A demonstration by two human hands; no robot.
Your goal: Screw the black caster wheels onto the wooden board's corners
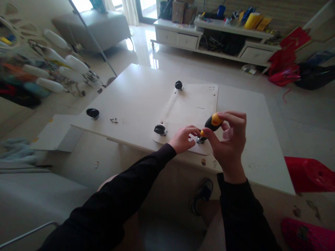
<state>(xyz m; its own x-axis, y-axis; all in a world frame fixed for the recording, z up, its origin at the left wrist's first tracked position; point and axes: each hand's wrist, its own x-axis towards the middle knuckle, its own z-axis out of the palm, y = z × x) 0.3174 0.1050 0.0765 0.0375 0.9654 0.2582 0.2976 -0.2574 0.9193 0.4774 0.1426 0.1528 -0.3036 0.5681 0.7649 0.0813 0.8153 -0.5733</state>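
My right hand (230, 139) is closed around a black and yellow screwdriver (212, 122), its tip pointing down at a metal caster bracket (201, 140) on the near corner of a small white board (195, 104). My left hand (184, 138) pinches at the same bracket, fingertips touching the screwdriver's lower end. Two black caster wheels are fixed to the board, one at the near left corner (160, 130) and one at the far left corner (179, 85). The board lies on a large white panel (136, 101).
A loose black caster (92, 113) and several small screws (114, 120) lie on the large panel to the left. A red plastic stool (309, 173) stands at the right. A white TV cabinet (183, 38) is at the back. My shoe (202, 195) shows below the panel edge.
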